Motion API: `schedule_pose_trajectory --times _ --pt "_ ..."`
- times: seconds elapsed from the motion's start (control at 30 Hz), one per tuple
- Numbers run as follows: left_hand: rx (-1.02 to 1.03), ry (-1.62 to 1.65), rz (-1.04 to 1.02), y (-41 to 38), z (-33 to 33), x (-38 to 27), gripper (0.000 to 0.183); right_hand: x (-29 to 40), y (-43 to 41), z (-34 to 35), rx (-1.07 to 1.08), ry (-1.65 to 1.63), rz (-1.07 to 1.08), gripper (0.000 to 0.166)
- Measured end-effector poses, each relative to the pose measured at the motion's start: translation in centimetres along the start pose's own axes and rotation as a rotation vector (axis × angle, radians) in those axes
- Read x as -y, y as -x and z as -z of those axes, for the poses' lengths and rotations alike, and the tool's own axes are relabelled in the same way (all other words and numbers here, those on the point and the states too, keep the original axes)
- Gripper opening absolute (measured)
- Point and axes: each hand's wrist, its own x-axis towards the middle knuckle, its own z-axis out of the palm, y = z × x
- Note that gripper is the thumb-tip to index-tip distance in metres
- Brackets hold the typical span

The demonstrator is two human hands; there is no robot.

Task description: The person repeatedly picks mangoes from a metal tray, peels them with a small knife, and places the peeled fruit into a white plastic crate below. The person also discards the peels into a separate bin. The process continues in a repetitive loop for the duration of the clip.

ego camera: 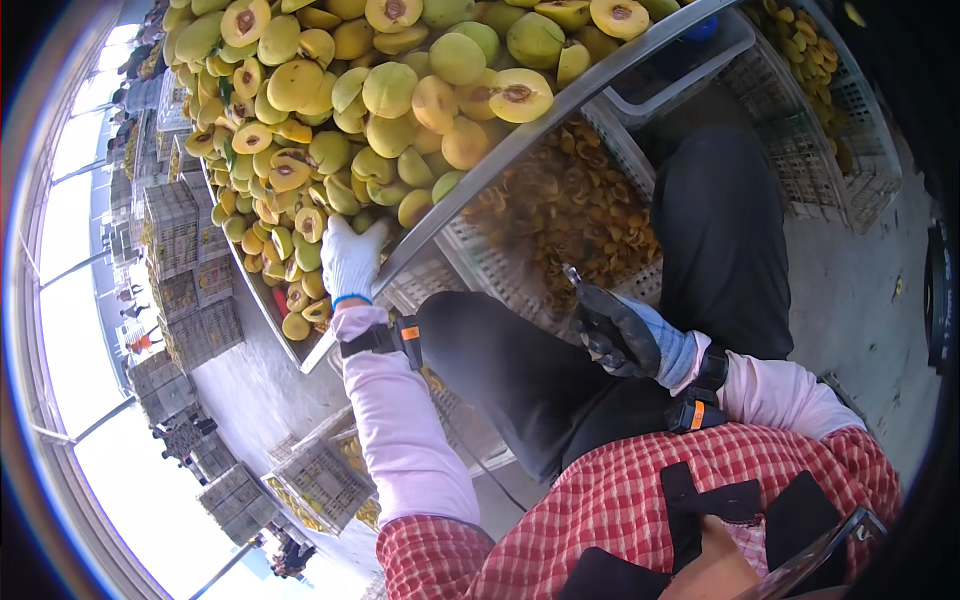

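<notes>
My left hand [351,256], in a white knit glove, reaches over the metal rim [480,180] of a tray heaped with halved yellow-green stone fruit [390,90]. Its fingertips are hidden among the fruit, so a hold cannot be made out. In front of my lap is my right hand [619,330], in a black-coated glove, with its fingers curled around a small metal-tipped tool [572,274]; the tool's handle is hidden. Beneath the rim, between my knees, a plastic crate [495,266] holds many small brown-orange fruit pieces [577,202].
A crate of fruit pieces [810,180] stands at the upper right, beside a clear plastic bin [675,97]. Stacked crates [180,232] line the floor at left, with people far off. More crates [322,480] stand at lower left. A red object [280,300] lies in the tray's near corner.
</notes>
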Motion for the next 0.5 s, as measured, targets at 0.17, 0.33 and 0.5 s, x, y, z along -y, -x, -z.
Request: schedule_pose_trajectory --times 0.17,0.33,0.5 --pt "-0.129 1.239 -0.062 10.0 0.2 -3.0 0.066 1.7 0.9 -1.2 0.061 0.068 0.079 0.039" --pt "0.266 1.595 -0.318 19.7 -2.8 -8.0 0.076 1.7 0.2 -3.3 0.091 0.128 0.271 0.027" --pt "0.178 1.443 -0.314 21.6 -3.4 -8.6 0.049 1.4 0.0 -2.6 0.141 0.194 0.500 0.031"
